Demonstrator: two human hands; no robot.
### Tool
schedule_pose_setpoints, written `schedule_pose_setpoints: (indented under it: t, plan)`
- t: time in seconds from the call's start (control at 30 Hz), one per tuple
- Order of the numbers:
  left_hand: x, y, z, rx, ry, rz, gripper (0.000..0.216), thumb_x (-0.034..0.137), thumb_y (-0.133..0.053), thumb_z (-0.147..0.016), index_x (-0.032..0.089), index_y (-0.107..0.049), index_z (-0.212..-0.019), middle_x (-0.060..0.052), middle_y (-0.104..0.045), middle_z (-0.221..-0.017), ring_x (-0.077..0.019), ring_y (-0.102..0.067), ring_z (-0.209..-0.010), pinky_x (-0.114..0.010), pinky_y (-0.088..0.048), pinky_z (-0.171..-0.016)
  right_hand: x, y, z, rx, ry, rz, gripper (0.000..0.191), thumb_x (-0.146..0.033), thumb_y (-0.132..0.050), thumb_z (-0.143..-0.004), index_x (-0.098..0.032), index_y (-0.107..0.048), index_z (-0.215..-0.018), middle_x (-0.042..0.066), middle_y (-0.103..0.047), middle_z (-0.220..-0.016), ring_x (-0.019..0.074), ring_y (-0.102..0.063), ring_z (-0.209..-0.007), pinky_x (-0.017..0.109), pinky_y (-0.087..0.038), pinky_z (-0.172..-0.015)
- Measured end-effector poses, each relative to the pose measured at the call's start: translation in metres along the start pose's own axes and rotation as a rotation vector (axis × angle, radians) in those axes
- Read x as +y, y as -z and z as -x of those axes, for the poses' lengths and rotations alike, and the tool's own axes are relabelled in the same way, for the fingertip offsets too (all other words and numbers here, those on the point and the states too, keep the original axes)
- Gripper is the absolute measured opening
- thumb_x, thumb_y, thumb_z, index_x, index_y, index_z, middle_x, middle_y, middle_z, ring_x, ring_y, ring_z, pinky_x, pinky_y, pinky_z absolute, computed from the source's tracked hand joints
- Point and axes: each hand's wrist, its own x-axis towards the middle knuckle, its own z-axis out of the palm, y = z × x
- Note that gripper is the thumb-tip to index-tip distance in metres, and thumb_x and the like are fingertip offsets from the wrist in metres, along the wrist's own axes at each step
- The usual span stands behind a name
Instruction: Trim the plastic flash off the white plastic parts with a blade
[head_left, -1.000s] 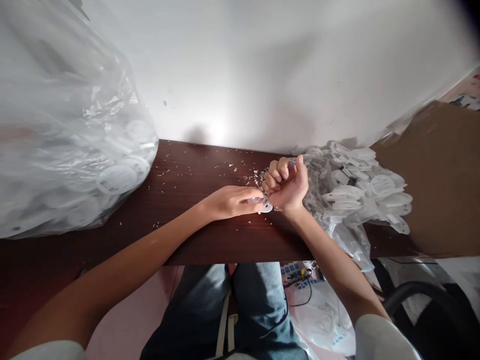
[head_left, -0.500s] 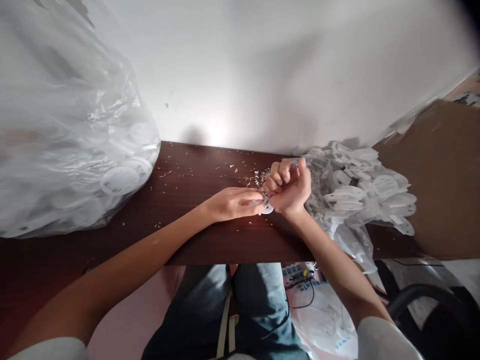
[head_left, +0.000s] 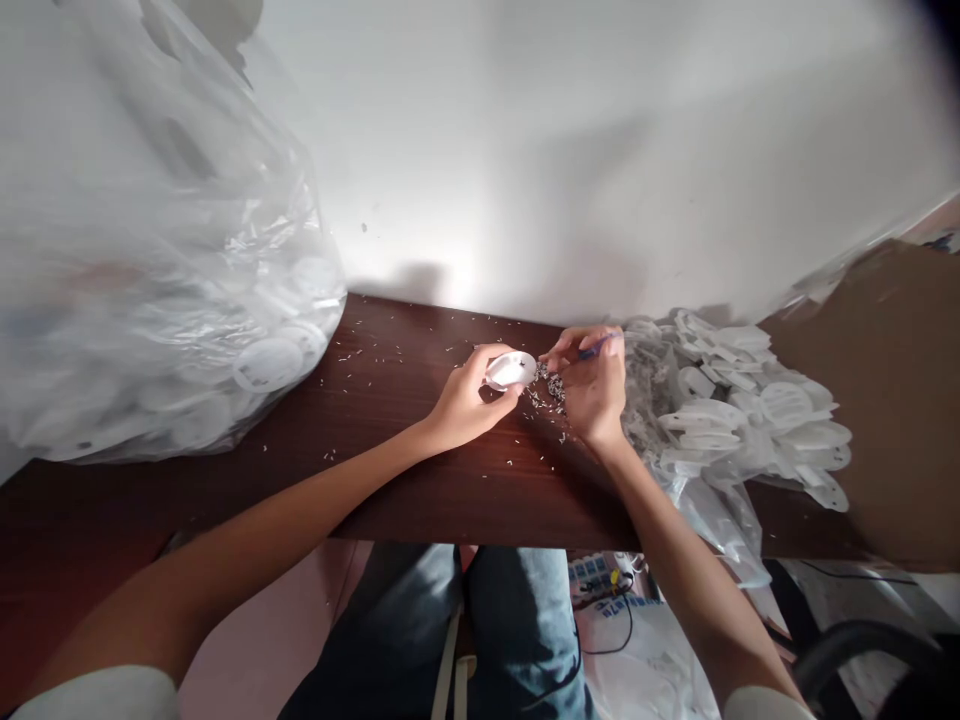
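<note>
My left hand (head_left: pixel 466 405) grips a round white plastic part (head_left: pixel 511 370) by its edges, between thumb and fingers, above the dark tabletop. A small dark hole shows near the part's right end. Just to the right, my right hand (head_left: pixel 596 390) is turned palm up with its fingers curled around a thin bluish-purple tool (head_left: pixel 596 347); its tip and exact kind are hidden. Between the two hands lies a small heap of tiny white scraps (head_left: pixel 553 388).
A large clear bag (head_left: pixel 172 340) of white parts stands at left. On the right, a pile of white plastic parts (head_left: pixel 720 410) lies on plastic film beside a brown cardboard box (head_left: pixel 900 400). More scraps dot the brown table (head_left: pixel 450 500), and a white wall rises behind.
My left hand has turned and lifted, so the white part's face now shows. The hands have drawn apart, with my right hand's palm opened more toward me. The camera view has shifted slightly.
</note>
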Motion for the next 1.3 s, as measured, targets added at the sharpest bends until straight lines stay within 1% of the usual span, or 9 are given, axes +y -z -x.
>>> schedule_pose_setpoints:
  t: [0.2,0.3,0.4,0.5,0.7,0.83,0.93,1.1,1.3]
  plan:
    - [-0.006,0.008,-0.017,0.035,0.439,0.371,0.031,0.029,-0.082,-0.082,0.016,-0.076,-0.11,-0.009,-0.078,-0.103,-0.0203,-0.072,-0.094,-0.035,-0.056,-0.089,0.01,0.0,0.009,-0.003,-0.026,0.299,0.033,-0.058,-0.039,-0.107,-0.028,-0.044,-0.093,-0.001,-0.051,-0.079,0.0162,-0.047,-0.062,0.033,-0.045,-0.062]
    - [-0.012,0.01,-0.022,0.03,0.605,0.624,0.033,0.024,-0.088,-0.074,0.013,-0.079,-0.103,-0.01,-0.078,-0.1,-0.0206,-0.072,-0.095,-0.038,-0.055,-0.094,0.013,0.005,0.009,-0.165,-0.142,0.458,0.032,-0.056,-0.05,-0.104,-0.026,-0.053,-0.095,-0.001,-0.055,-0.078,0.0164,-0.048,-0.063,0.032,-0.042,-0.061]
    - [-0.014,0.013,-0.023,-0.021,0.681,0.877,0.033,0.021,-0.09,-0.071,0.012,-0.08,-0.1,-0.011,-0.078,-0.104,-0.0206,-0.072,-0.101,-0.039,-0.053,-0.101,0.018,0.006,0.008,-0.323,-0.162,0.581,0.027,-0.05,-0.066,-0.096,-0.024,-0.061,-0.104,0.001,-0.065,-0.089,0.0172,-0.055,-0.072,0.031,-0.044,-0.067]
    - [-0.013,0.014,-0.021,-0.042,0.69,0.956,0.035,0.024,-0.093,-0.071,0.013,-0.081,-0.102,-0.012,-0.078,-0.11,-0.0212,-0.07,-0.107,-0.04,-0.05,-0.106,0.022,0.006,0.008,-0.326,-0.143,0.594,0.024,-0.047,-0.066,-0.095,-0.023,-0.063,-0.099,0.001,-0.065,-0.088,0.0169,-0.055,-0.073,0.031,-0.044,-0.069]
    - [-0.008,0.018,-0.022,-0.131,0.778,0.903,0.037,0.029,-0.093,-0.072,0.013,-0.081,-0.104,-0.014,-0.077,-0.112,-0.0215,-0.069,-0.107,-0.038,-0.048,-0.105,0.025,0.004,0.01,-0.31,-0.14,0.561,0.024,-0.046,-0.066,-0.095,-0.023,-0.064,-0.093,0.0,-0.063,-0.081,0.0164,-0.052,-0.07,0.029,-0.042,-0.066]
    - [-0.007,0.02,-0.023,-0.152,0.785,0.868,0.037,0.031,-0.093,-0.072,0.013,-0.081,-0.102,-0.014,-0.077,-0.109,-0.0213,-0.07,-0.104,-0.038,-0.049,-0.103,0.025,0.004,0.01,-0.322,-0.131,0.564,0.025,-0.047,-0.067,-0.096,-0.022,-0.064,-0.094,0.0,-0.063,-0.081,0.0158,-0.051,-0.068,0.029,-0.042,-0.065]
    - [-0.007,0.02,-0.023,-0.105,0.739,0.767,0.035,0.033,-0.092,-0.072,0.013,-0.08,-0.099,-0.013,-0.078,-0.103,-0.0211,-0.07,-0.098,-0.038,-0.051,-0.096,0.023,0.005,0.01,-0.362,-0.127,0.606,0.026,-0.049,-0.064,-0.099,-0.023,-0.064,-0.097,0.0,-0.064,-0.081,0.016,-0.052,-0.067,0.029,-0.041,-0.064]
    - [-0.006,0.021,-0.023,0.017,0.584,0.54,0.034,0.035,-0.089,-0.074,0.015,-0.079,-0.1,-0.01,-0.077,-0.096,-0.0194,-0.069,-0.089,-0.033,-0.053,-0.081,0.021,0.005,0.009,-0.43,-0.029,0.724,0.029,-0.044,-0.049,-0.107,-0.022,-0.067,-0.099,0.004,-0.069,-0.086,0.0204,-0.061,-0.077,0.033,-0.045,-0.074]
    - [-0.004,0.026,-0.023,-0.033,0.416,0.279,0.03,0.04,-0.079,-0.082,0.015,-0.078,-0.098,-0.006,-0.075,-0.087,-0.0179,-0.066,-0.079,-0.028,-0.048,-0.07,0.024,0.002,0.01,-0.429,0.034,0.766,0.028,-0.04,-0.047,-0.108,-0.021,-0.066,-0.102,0.008,-0.072,-0.095,0.0232,-0.065,-0.086,0.035,-0.047,-0.082]
